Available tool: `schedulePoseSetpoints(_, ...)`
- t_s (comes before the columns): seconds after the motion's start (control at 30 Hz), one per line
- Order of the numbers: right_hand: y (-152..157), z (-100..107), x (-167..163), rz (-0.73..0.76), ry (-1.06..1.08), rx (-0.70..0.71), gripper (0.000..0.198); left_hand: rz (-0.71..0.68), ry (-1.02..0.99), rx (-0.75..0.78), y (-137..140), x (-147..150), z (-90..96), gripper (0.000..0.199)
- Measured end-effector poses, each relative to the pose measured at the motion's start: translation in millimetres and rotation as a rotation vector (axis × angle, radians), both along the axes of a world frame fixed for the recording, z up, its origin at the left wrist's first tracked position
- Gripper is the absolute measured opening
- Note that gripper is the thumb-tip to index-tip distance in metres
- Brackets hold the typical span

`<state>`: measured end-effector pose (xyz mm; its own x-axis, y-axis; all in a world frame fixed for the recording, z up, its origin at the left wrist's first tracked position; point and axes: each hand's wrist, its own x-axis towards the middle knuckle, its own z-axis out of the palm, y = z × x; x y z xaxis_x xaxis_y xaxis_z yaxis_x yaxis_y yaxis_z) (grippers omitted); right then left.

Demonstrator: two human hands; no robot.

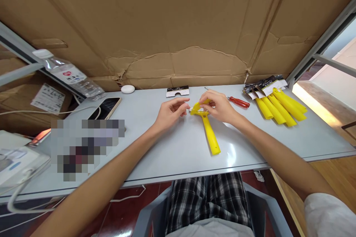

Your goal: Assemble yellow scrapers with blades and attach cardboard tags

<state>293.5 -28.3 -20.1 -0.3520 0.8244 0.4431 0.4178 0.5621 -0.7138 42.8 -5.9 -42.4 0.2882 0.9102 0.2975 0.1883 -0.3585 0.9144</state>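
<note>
A yellow-handled scraper (210,135) lies on the desk in front of me, its handle pointing toward the near edge and its wide head at the far end. My right hand (221,106) pinches a yellow plastic strip (197,107), which looks like a blade cover and is tilted over the scraper's head. To the left of that head is my left hand (172,112), its thumb and fingers bent but apart with nothing seen between them. My fingers partly hide the head. Behind the hands stands a black-and-white card (177,92).
Several yellow scrapers (278,107) with packaging cards lie at the right, near a red-handled screwdriver (239,102). Leftward are a white oval case (128,89), a phone (107,108), a leaning plastic bottle (73,76) and white cables. Cardboard (178,26) walls the back.
</note>
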Motion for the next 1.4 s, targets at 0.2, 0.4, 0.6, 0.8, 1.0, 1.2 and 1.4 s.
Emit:
schedulePoseSetpoints(0.2, 1.3, -1.0, 0.6, 0.059, 0.179, 0.001, 0.010, 0.045, 0.001, 0.000, -5.5, 3.4, 5.7, 0.045)
schedulePoseSetpoints(0.4, 2.3, -0.2, 4.9, 0.095, 0.278, -0.034, 0.005, 0.024, 0.068, -0.025, -4.8, -0.2, 7.1, 0.055)
schedulePoseSetpoints(0.6, 8.2, 2.4, 24.2, 0.058, 0.064, -0.136, 0.020, 0.047, 0.101, 0.114, 1.6, 5.6, 2.8, 0.052)
schedulePoseSetpoints(0.8, 15.8, -3.6, 40.4, -0.019, -0.027, 0.007, 0.015, 0.117, 0.159, 0.038, 11.0, 11.5, 5.0, 0.047)
schedulePoseSetpoints(1.0, 21.4, -12.9, 50.4, -0.107, 0.079, -0.013, 0.016, 0.211, 0.149, -0.222, 2.3, 10.7, -0.9, 0.041)
schedulePoseSetpoints(1.2, 21.6, -16.7, 54.4, -0.162, 0.010, 0.027, 0.012, 0.172, 0.140, -0.268, -0.2, 15.6, 3.4, 0.035)
schedulePoseSetpoints(1.4, 22.3, -28.1, 47.3, -0.063, -0.037, -0.018, 0.008, 0.137, 0.193, -0.211, 2.2, 14.5, 0.1, 0.032)
